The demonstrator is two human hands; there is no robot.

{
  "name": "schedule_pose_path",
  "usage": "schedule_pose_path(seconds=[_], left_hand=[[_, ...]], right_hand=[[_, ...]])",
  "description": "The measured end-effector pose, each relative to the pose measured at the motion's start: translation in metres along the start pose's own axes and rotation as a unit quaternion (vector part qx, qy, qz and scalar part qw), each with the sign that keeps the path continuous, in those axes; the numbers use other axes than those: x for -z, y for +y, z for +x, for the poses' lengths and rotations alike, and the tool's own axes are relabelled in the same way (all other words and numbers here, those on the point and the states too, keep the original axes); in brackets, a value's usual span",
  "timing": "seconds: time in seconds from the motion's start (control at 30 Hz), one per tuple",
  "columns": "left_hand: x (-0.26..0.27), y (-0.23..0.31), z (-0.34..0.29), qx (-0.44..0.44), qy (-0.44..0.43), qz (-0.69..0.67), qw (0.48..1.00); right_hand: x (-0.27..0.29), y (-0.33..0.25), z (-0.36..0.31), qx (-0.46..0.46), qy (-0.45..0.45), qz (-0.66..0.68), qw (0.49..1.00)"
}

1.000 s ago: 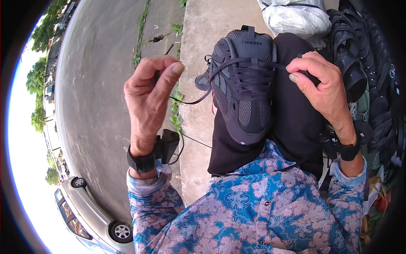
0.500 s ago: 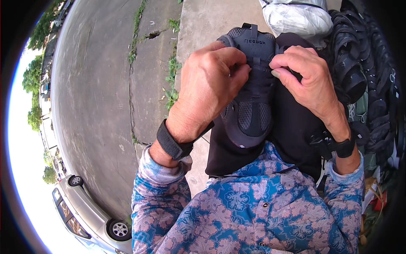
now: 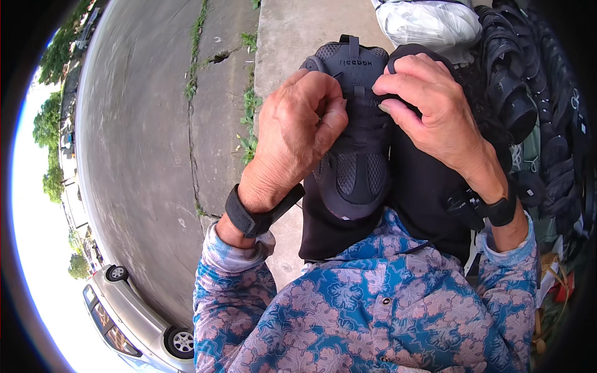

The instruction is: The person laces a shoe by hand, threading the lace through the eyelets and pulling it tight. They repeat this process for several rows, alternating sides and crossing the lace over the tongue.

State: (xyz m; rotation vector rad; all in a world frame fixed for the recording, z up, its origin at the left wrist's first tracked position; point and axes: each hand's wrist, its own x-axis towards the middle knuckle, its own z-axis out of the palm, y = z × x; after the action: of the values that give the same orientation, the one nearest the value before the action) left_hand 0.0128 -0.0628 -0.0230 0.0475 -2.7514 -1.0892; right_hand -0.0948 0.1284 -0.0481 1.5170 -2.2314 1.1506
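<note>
A black lace-up sneaker (image 3: 359, 137) rests on my lap, its toe towards me and its heel loop pointing away. Dark mesh covers part of the toe, and the padded tongue (image 3: 356, 69) stands up between my hands. My left hand (image 3: 292, 124) is closed in a pinch at the left side of the lacing; whatever lies between its fingers is hidden. Beside the right edge of the opening is my right hand (image 3: 438, 112), fingers curled, with a gap between thumb and index fingertip. Black laces blend into the shoe, so their ends cannot be made out.
To the right lie rows of black shoes or shoe parts (image 3: 510, 93). A white plastic bag (image 3: 429, 26) sits at the far right. Grey pavement (image 3: 143, 124) with weeds in its cracks stretches left, and a silver car (image 3: 127, 311) stands at the lower left.
The shoe and both hands have shifted slightly left in the view. My right thumb and index fingertip have moved farther apart. My left hand stays pinched.
</note>
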Motion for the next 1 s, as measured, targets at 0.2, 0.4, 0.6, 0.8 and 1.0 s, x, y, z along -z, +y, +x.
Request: schedule_pose_path(seconds=[0.2, 0.4, 0.6, 0.8, 1.0], left_hand=[[-0.005, 0.006, 0.0, -0.024, 0.051, 0.056, 0.997], [-0.009, 0.005, 0.0, -0.077, 0.078, 0.119, 0.987], [-0.009, 0.002, -0.003, -0.002, 0.043, 0.017, 0.999], [-0.01, 0.004, -0.004, -0.005, 0.042, 0.039, 0.998], [-0.012, 0.003, -0.003, -0.02, 0.067, 0.036, 0.997]], right_hand=[[-0.002, 0.003, 0.003, 0.017, -0.014, -0.016, 1.0], [-0.005, -0.001, 0.005, 0.025, -0.035, -0.044, 0.998], [-0.004, -0.004, 0.006, 0.025, -0.061, -0.029, 0.997], [-0.005, -0.006, 0.009, 0.014, -0.032, 0.026, 0.999], [-0.003, -0.005, 0.011, -0.006, -0.028, 0.082, 0.996]])
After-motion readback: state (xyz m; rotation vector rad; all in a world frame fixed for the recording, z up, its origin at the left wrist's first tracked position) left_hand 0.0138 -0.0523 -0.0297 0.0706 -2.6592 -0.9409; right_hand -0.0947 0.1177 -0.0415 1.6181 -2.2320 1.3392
